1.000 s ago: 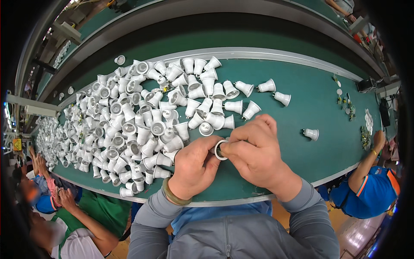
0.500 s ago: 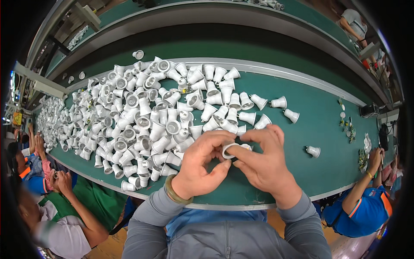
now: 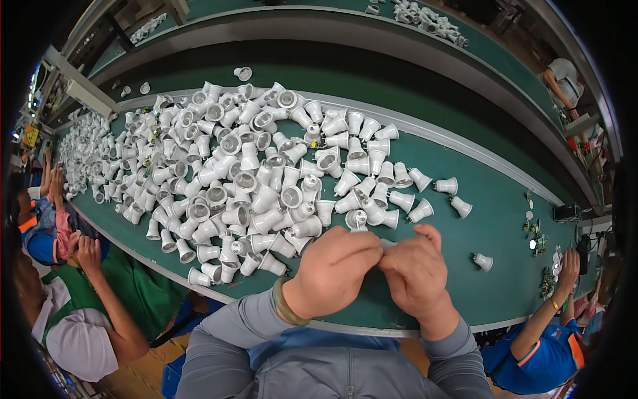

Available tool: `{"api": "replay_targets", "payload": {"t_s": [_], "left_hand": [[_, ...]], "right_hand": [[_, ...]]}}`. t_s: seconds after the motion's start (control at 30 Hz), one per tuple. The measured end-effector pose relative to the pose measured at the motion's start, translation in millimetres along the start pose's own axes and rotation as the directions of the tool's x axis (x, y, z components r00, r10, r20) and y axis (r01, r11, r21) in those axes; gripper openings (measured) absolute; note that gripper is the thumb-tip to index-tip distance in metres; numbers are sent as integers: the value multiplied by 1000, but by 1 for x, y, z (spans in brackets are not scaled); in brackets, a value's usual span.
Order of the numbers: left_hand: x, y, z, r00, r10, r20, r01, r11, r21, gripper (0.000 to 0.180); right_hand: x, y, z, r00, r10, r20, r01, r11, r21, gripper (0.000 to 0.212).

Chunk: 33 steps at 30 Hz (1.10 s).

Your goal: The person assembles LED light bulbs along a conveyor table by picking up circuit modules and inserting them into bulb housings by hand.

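My left hand (image 3: 335,272) and my right hand (image 3: 417,274) meet over the near part of the green bench, fingers curled and pinched together. Between their fingertips is a white lamp housing (image 3: 385,244); only a small pale part of it shows, the rest being covered by the fingers. Just beyond my left hand stands another white lamp housing (image 3: 357,218) with its pins up. A large heap of cup-shaped white housings (image 3: 244,181) spreads to the left and ahead. One lone housing (image 3: 483,261) lies on its side to the right of my right hand.
A raised metal rail (image 3: 425,126) runs along the bench's far side, below a shelf. Small green circuit parts (image 3: 548,282) lie at the right end, near a black box (image 3: 567,213). Co-workers sit on both sides; one's hand (image 3: 568,269) reaches over the right end.
My hands have closed in on each other, and the housing's open rim, visible before, is now hidden by fingers. The whole view has shifted slightly. At the right, the co-worker's hand has lifted.
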State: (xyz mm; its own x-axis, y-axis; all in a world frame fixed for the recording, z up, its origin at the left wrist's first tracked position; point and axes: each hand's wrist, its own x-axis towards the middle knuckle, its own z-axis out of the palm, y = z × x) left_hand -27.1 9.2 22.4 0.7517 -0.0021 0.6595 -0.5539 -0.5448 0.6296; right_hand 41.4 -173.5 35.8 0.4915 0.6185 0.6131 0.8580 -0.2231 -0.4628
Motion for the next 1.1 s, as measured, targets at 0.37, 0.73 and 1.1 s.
{"api": "replay_targets", "payload": {"t_s": [0.37, 0.73, 1.1], "left_hand": [[-2, 1, 10, 831, -486, 271, 545, 615, -570, 34], [1, -4, 3, 654, -692, 306, 690, 381, -615, 24], [143, -41, -28, 855, -447, 262, 511, 811, -285, 38]], "right_hand": [[-2, 1, 3, 909, 400, 119, -415, 896, 158, 24], [-2, 7, 3, 955, 297, 20, -295, 932, 211, 24], [-4, 8, -1, 973, 232, 3, -229, 958, 176, 22]]}}
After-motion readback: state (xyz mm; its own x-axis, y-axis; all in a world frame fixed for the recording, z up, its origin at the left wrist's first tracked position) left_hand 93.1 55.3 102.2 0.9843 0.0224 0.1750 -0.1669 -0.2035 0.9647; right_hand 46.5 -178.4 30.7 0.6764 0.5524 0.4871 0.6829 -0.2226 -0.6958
